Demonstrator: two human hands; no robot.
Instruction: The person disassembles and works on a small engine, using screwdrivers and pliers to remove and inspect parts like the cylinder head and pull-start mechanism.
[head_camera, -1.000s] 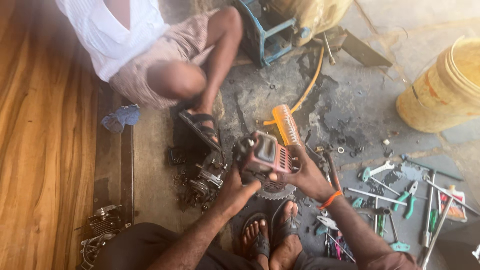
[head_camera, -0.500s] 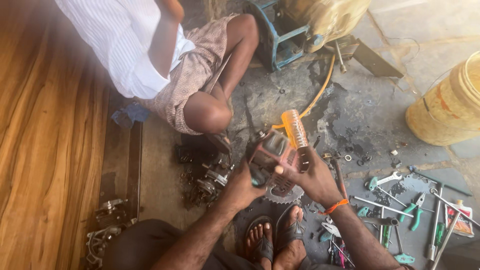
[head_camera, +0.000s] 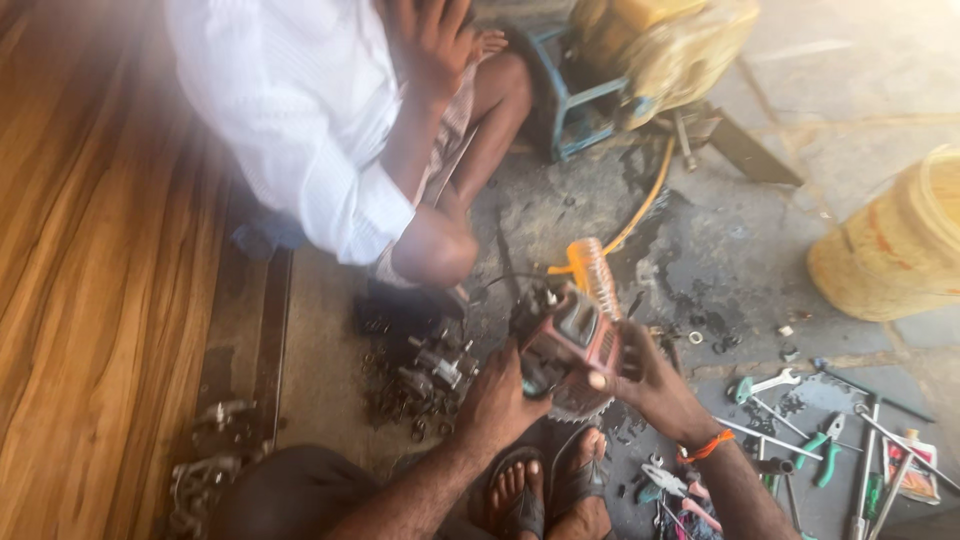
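A seated worker's two sandalled feet (head_camera: 548, 490) rest on the stained concrete floor (head_camera: 720, 250) at the bottom of the frame, toes pointing towards the camera's wearer. Just above them, both forearms reach forward and meet on a small reddish engine (head_camera: 566, 345). The left hand (head_camera: 497, 402) comes up from below with the wrist bent, its fingers curled round the engine's near left side in a firm grip. The right hand (head_camera: 655, 385), an orange band (head_camera: 706, 446) at its wrist, closes on the engine's right side, thumb pressed against the casing and the fingers wrapped behind it. The engine is held just off the floor, above the feet, tilted towards the worker. An orange tool handle (head_camera: 594, 272) stands right behind it.

To the left of the engine lies a heap of dark metal parts (head_camera: 425, 375). To the right, pliers with green grips (head_camera: 822, 450), a spanner (head_camera: 765, 384) and long thin tools are scattered over the floor. Wooden boards (head_camera: 90, 280) run up the left edge.

Further off, another person in a white shirt (head_camera: 290, 110) sits facing the worker, one knee bent close to the parts, a hand raised. Beyond stand a blue metal frame (head_camera: 560, 100) and, at far right, a yellow bucket (head_camera: 895, 245).
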